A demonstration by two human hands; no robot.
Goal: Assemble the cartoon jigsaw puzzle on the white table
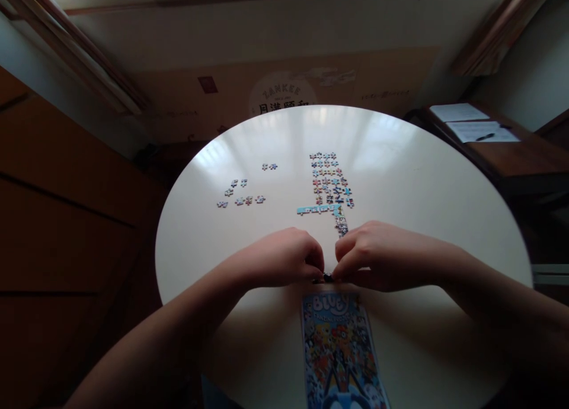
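My left hand and my right hand meet over the near middle of the table, fingertips pinched close together. Between them shows a small dark puzzle piece, touched by the fingers of both hands. Just beyond is a joined strip of puzzle, light blue along its far side. It turns a corner and runs down toward my right hand as a column, whose near end that hand hides. Nearer me lies the puzzle picture sheet, marked "BLUEY".
Loose puzzle pieces stand in rows beyond the strip. Several more pieces lie scattered at the left. The white oval table has a wooden side table with papers and a pen to its right.
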